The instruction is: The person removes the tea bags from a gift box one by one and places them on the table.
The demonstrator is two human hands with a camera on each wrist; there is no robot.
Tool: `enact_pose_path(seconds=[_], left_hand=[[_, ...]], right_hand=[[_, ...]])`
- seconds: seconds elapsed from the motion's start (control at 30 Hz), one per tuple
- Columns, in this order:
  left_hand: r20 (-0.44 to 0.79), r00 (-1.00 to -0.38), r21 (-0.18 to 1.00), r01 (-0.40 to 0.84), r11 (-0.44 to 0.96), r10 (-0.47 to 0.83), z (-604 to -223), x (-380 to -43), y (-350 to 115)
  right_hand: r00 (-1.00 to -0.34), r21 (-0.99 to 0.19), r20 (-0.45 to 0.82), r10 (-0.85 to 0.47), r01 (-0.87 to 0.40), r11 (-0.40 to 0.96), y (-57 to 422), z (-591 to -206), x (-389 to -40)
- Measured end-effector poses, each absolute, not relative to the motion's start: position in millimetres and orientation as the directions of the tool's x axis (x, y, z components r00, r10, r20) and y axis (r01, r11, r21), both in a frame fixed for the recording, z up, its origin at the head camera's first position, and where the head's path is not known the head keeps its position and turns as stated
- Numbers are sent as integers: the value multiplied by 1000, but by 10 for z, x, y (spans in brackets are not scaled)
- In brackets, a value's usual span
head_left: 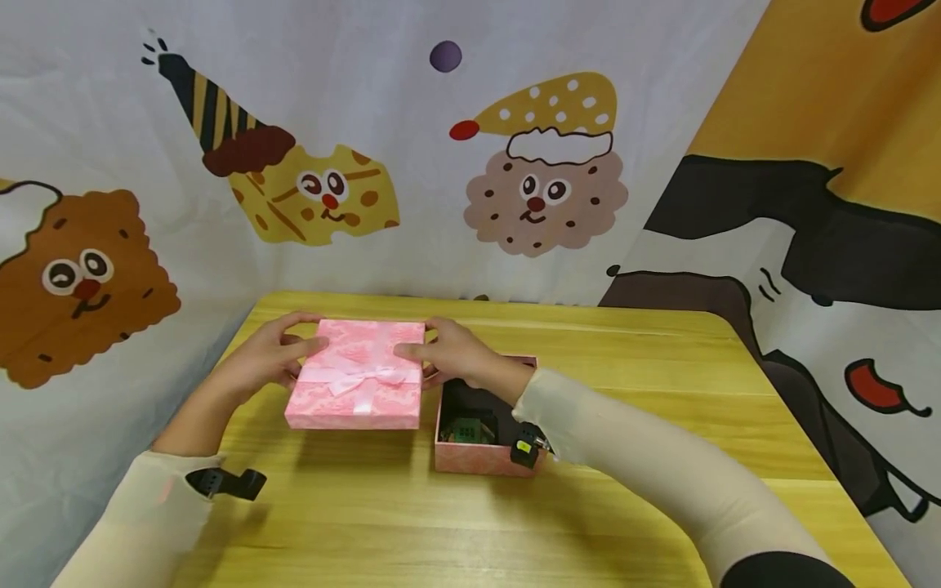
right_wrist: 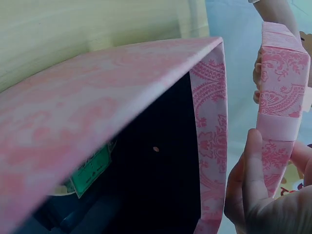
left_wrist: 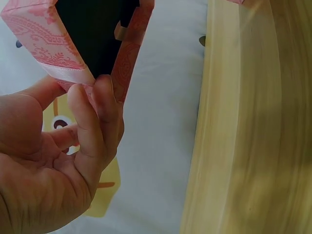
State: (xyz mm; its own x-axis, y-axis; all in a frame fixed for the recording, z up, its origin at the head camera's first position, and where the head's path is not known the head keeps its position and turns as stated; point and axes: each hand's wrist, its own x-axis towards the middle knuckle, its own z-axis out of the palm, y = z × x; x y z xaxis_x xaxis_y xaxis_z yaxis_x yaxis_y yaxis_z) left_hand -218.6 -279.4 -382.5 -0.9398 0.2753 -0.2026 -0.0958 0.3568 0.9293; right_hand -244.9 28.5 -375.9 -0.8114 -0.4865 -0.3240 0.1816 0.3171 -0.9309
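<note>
Both hands hold a pink patterned box lid with a pale ribbon and bow, raised above the table. The left hand grips its left side, thumb on top; in the left wrist view the left hand's fingers press the rim, and the lid's dark inside shows. On the other side the right hand pinches the lid's edge, thumb on top. Just right of the lid stands the pink box base, uncovered, partly hidden under the right forearm. Inside its dark interior lies a green item, only partly seen.
The box base stands on a yellow wood-grain table. Behind the table hangs a white cloth printed with cartoon biscuits and cheese. A small black camera on the right wrist hangs over the base's front right corner.
</note>
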Motion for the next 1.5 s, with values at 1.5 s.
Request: enact_pose_path(seconds=[1.5], left_hand=[[-311, -931, 852, -184, 490, 192, -4089, -2225, -3142]], right_hand=[[-789, -885, -426, -442, 261, 386, -230, -3873, -2541]])
